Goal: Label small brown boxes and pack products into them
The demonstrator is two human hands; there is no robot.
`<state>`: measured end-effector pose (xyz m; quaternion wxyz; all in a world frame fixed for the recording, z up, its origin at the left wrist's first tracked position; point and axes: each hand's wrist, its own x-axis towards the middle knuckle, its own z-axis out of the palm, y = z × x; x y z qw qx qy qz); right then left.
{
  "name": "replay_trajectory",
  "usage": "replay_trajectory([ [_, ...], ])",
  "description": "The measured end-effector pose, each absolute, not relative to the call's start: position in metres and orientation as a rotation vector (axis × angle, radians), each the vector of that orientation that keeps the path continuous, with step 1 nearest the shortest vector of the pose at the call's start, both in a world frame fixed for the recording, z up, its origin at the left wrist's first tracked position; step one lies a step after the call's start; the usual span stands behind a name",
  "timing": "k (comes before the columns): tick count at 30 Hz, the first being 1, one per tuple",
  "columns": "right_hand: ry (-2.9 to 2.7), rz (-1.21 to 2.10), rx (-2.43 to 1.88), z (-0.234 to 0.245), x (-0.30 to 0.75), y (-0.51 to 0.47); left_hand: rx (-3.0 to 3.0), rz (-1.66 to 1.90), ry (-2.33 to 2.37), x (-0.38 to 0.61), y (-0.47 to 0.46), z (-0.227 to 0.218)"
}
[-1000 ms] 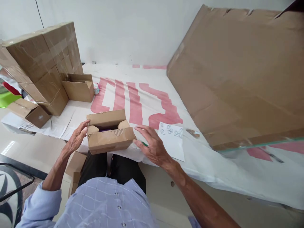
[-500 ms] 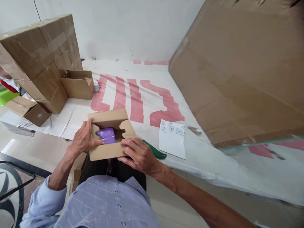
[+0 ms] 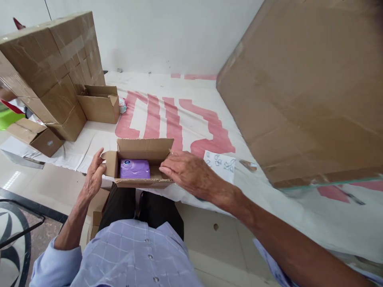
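Nothing is legible; red strokes (image 3: 167,119) on the white sheet (image 3: 155,85) beyond the right hand (image 3: 185,172), and the logo on the purple packet (image 3: 135,169), defy reading.

Matt corrugated cardboard box (image 3: 140,159) holds a glossy purple plastic-wrapped packet (image 3: 134,169).

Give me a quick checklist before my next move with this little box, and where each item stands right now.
1. Packet lying flat inside the box: ok.
2. Top closed: not ok, the back flap stands up and the top is open.
3. Left hand on the left flap: ok, touching it.
4. Right hand on the box's right end: ok, resting there.
5. Right flap folded: cannot tell, the right hand hides it.
6. Box fully on the table: cannot tell, it sits at the near edge.
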<state>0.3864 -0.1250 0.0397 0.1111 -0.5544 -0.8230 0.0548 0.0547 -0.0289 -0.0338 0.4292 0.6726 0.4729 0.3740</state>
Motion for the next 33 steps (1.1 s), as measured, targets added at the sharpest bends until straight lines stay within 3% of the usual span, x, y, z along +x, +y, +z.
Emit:
replay_trajectory([
  [5, -2.569, 0.135, -1.895, 0.046, 0.371, -0.088, 1.837, 0.957, 1.137, 0.061, -0.041, -0.042],
  [12, -2.877, 0.244, -1.686, 0.008, 0.332, -0.057, 1.859, 0.836, 0.989, 0.043, -0.036, -0.050],
  [20, -2.744, 0.392, -1.576, -0.029, 0.345, -0.055, 1.904, 0.772, 0.864, 0.050, -0.020, -0.085],
  [27, -2.685, 0.349, -1.461, -0.022, 0.339, -0.058, 1.932, 0.827, 0.817, 0.054, -0.016, -0.091],
  [33, -2.255, 0.377, -1.286, 0.007, 0.357, -0.063, 1.762, 0.834, 0.834, 0.058, -0.016, -0.091],
])
